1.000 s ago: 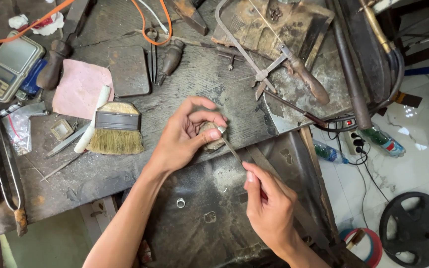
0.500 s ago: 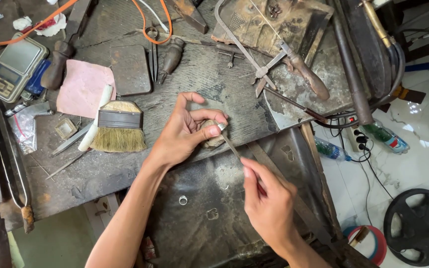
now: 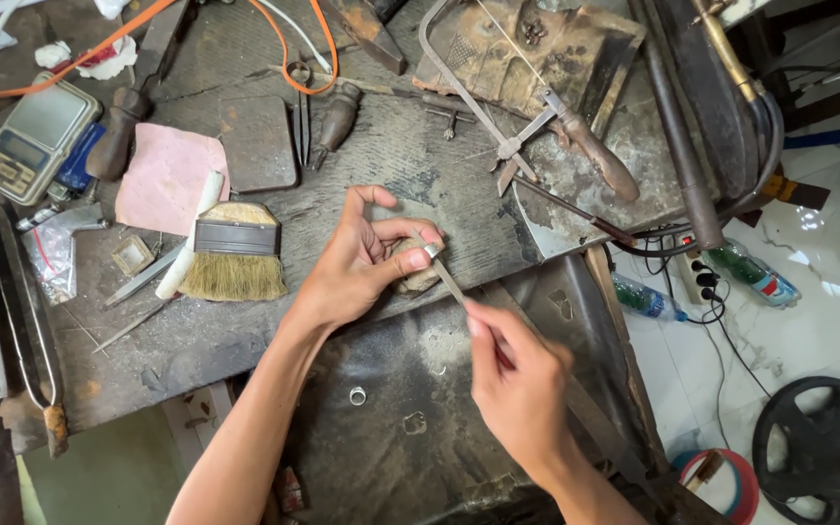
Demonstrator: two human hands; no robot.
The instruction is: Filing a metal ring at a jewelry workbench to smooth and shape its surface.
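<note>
My left hand point(image 3: 357, 262) pinches a small silver ring point(image 3: 432, 252) between thumb and fingers, braced against a worn wooden peg point(image 3: 418, 279) at the bench edge. My right hand point(image 3: 519, 384) grips a thin metal file point(image 3: 449, 283) whose tip lies against the ring. Below both hands sits a dark metal tray point(image 3: 420, 447), with a second silver ring point(image 3: 357, 396) lying loose in it.
A flat brush point(image 3: 233, 255), pink cloth point(image 3: 167, 180), dark square block point(image 3: 258, 143), pliers point(image 3: 300, 112) and a digital scale point(image 3: 31, 136) lie at the left of the wooden bench. A jeweller's saw frame point(image 3: 517, 122) rests at the back right. Plastic bottles point(image 3: 755, 277) and a black wheel point(image 3: 823, 447) are on the floor.
My right hand has slid the file a little along the ring and shifted slightly right and down. My left hand keeps the ring on the peg.
</note>
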